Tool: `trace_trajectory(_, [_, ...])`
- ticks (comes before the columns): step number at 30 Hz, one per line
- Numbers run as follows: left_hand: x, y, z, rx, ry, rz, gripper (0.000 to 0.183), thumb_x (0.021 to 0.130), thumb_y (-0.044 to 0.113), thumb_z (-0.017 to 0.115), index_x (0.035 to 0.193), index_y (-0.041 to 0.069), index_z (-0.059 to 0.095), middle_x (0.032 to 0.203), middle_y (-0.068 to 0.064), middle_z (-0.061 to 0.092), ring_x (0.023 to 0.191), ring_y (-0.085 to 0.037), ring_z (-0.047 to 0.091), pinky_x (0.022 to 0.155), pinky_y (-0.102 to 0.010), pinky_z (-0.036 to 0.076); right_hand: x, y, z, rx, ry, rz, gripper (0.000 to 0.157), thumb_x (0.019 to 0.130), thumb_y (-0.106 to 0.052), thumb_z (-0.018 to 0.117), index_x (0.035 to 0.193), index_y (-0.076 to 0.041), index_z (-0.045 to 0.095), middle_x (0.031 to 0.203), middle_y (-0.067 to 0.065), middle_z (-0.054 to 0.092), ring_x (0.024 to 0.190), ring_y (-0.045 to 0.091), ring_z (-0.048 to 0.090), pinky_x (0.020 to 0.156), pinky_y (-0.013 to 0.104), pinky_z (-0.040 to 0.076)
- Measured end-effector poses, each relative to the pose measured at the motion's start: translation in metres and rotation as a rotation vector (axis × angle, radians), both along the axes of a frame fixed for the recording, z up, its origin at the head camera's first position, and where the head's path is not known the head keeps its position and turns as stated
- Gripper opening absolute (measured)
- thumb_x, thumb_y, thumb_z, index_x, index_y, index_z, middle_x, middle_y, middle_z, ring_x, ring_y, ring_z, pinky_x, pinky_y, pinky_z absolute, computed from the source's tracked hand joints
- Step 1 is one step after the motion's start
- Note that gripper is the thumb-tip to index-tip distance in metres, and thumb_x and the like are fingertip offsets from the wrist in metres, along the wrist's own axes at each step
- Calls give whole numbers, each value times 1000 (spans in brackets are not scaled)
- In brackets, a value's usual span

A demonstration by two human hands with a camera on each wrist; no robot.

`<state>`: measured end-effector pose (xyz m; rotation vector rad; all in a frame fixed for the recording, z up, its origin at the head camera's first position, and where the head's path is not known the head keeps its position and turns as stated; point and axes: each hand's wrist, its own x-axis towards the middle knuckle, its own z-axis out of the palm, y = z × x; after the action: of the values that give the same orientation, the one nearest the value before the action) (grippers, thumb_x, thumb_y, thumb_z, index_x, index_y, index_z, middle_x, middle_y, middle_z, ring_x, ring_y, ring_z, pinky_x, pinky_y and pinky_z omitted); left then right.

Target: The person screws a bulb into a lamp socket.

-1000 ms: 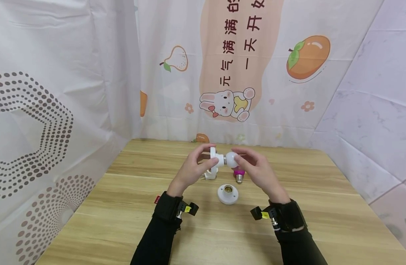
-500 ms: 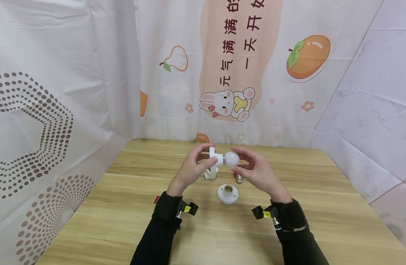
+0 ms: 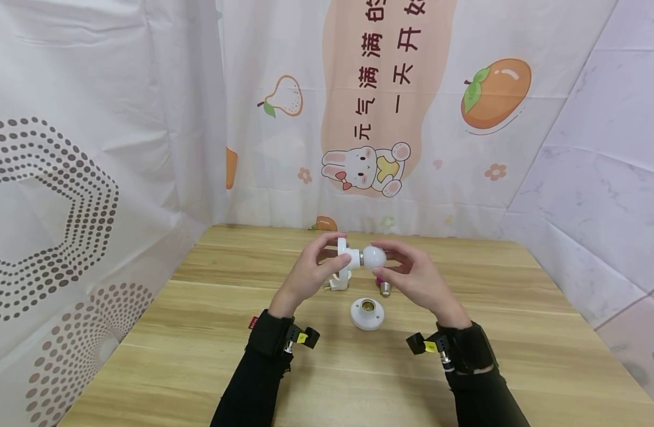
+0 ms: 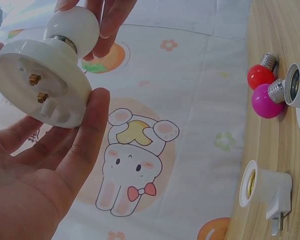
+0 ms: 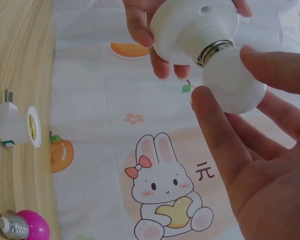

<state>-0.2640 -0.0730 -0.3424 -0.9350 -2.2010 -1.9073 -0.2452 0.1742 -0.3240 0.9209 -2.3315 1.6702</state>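
My left hand (image 3: 308,267) grips the flanged base of a white lamp holder (image 3: 342,264), turned on its side above the table. Two brass screws show on its hollow underside in the left wrist view. A white light bulb (image 5: 232,82) sits in the holder's mouth, a band of its metal cap still visible. My right hand (image 3: 415,279) has the bulb's globe between thumb and fingers, thumb on one side and forefinger on the other in the right wrist view.
A second round lamp holder (image 3: 367,320) stands on the wooden table (image 3: 199,356). Behind it lie a white plug-in socket (image 4: 270,190), a magenta bulb (image 4: 266,102) and a red bulb (image 4: 260,78). A red tag (image 3: 253,321) is near the left wrist. Printed curtains (image 3: 273,178) hang behind.
My right thumb has slid from the front of the bulb to its lower side, and the hand has turned slightly. The left hand and lamp holder have stayed nearly still.
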Motion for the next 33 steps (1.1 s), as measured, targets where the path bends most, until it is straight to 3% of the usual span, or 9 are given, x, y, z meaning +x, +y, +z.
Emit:
trace_trajectory(6, [0, 0, 0, 5, 4, -2, 54, 97, 32, 63, 143, 7, 52, 131, -18, 56, 112, -32, 61, 86, -51, 55, 0, 1, 1, 28, -6, -32, 48, 90, -5, 76, 136, -3, 61, 122, 13, 66, 107, 30, 63, 80, 30, 59])
trace_trajectory(11, [0, 1, 0, 2, 11, -5, 56, 96, 35, 64, 143, 7, 52, 130, -18, 57, 112, -32, 62, 85, -44, 56, 2, 1, 3, 46, -18, -49, 48, 91, -8, 77, 136, -5, 61, 122, 11, 67, 106, 27, 64, 79, 29, 59])
trace_trajectory(17, [0, 1, 0, 1, 9, -17, 59, 95, 40, 65, 143, 8, 52, 130, -21, 56, 111, -33, 62, 85, -45, 56, 2, 2, 2, 46, -40, -51, 47, 92, -11, 76, 136, -5, 62, 122, 10, 67, 103, 25, 64, 81, 29, 58])
trace_trajectory(27, [0, 0, 0, 8, 16, -37, 61, 96, 37, 66, 144, 5, 50, 132, -24, 54, 112, -34, 61, 84, -43, 56, 3, 0, 2, 52, -88, -101, 43, 94, -14, 74, 135, -5, 63, 114, 12, 68, 101, 31, 65, 81, 31, 57])
trace_trajectory(33, [1, 0, 1, 8, 12, -44, 61, 95, 38, 66, 144, 5, 50, 131, -19, 56, 112, -35, 61, 83, -41, 56, 4, -1, 1, 32, -122, -124, 42, 95, -15, 72, 134, -3, 64, 112, 14, 68, 100, 29, 67, 82, 31, 58])
